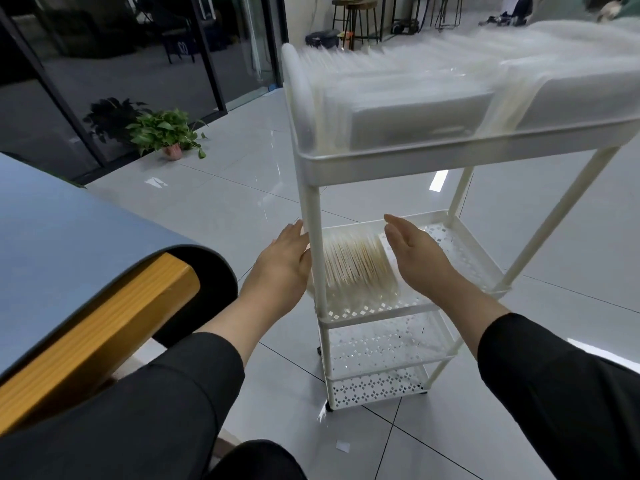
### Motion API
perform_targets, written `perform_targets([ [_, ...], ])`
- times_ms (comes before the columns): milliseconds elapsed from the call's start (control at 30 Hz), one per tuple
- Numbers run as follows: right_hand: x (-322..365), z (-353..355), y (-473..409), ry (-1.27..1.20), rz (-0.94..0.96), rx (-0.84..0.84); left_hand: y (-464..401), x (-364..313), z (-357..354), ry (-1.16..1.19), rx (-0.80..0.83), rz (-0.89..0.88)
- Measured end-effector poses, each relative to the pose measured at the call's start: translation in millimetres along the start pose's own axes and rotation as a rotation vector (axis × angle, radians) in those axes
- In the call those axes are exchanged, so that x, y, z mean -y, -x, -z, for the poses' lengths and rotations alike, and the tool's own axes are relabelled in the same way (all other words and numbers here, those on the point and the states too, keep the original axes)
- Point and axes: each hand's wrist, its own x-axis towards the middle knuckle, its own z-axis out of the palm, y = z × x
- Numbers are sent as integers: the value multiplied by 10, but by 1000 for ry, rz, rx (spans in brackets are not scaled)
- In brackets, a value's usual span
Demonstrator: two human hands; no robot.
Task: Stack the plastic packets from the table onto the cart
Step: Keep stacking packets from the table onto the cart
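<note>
A white three-tier cart (464, 152) stands on the tiled floor in front of me. Its top tray holds rows of clear plastic packets (415, 98), blurred by motion. On the middle shelf (467, 251) lies a stack of clear packets of pale wooden sticks (353, 268). My left hand (284, 265) is at the stack's left side, beside the cart's front post, fingers straight. My right hand (415, 254) is at the stack's right side, palm facing inward, fingers straight. Neither hand grips anything.
The table with a blue-grey mat (52, 237) and wooden edge (104, 327) is at my left. A potted plant (166, 133) sits by dark glass doors. Stools (356, 22) stand far back. The cart's bottom shelf (377, 382) is below.
</note>
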Motion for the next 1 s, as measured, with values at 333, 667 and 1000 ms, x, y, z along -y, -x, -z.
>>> perform_targets([
  [333, 772, 185, 1308, -174, 352, -190, 1260, -288, 320, 65, -125, 37],
  [667, 3058, -408, 2068, -297, 807, 50, 2984, -90, 2308, -90, -689, 52],
  [1000, 5037, -2478, 2788, 48, 958, 604, 5239, 1746, 3920, -241, -873, 734],
])
